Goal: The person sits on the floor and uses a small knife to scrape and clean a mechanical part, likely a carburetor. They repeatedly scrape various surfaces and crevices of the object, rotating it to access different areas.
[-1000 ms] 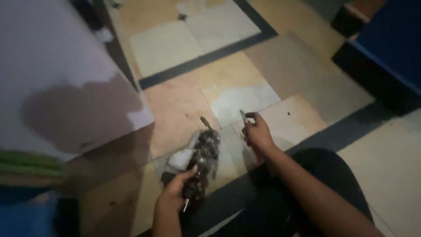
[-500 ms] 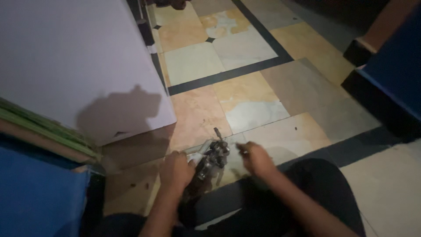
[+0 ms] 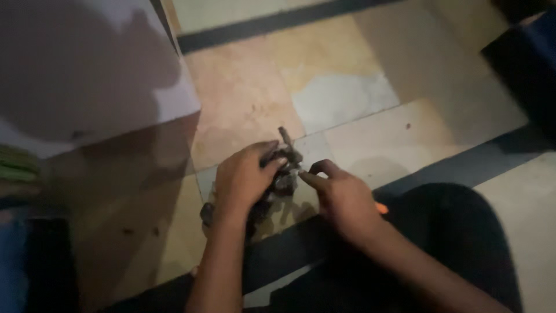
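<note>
A dark, greasy metal mechanical part [image 3: 282, 174] lies on the tiled floor in front of me. My left hand [image 3: 243, 179] is clasped over its middle and grips it. My right hand [image 3: 339, 194] is pressed against the part's right side, thumb and forefinger pinched together at it; whether a small item sits between them is too dark to tell. A short rod end of the part [image 3: 285, 137] sticks out above my left fingers.
A white panel [image 3: 87, 69] leans at the upper left, casting a shadow. My dark-trousered knee [image 3: 452, 232] fills the lower right, with a small orange object [image 3: 380, 208] beside it. A dark block [image 3: 524, 64] stands at the far right. Tiles have dark border strips.
The view has moved closer and lower. My right hand, earlier holding a small tool apart from the part, has come in against it. My left hand has slid up over the part.
</note>
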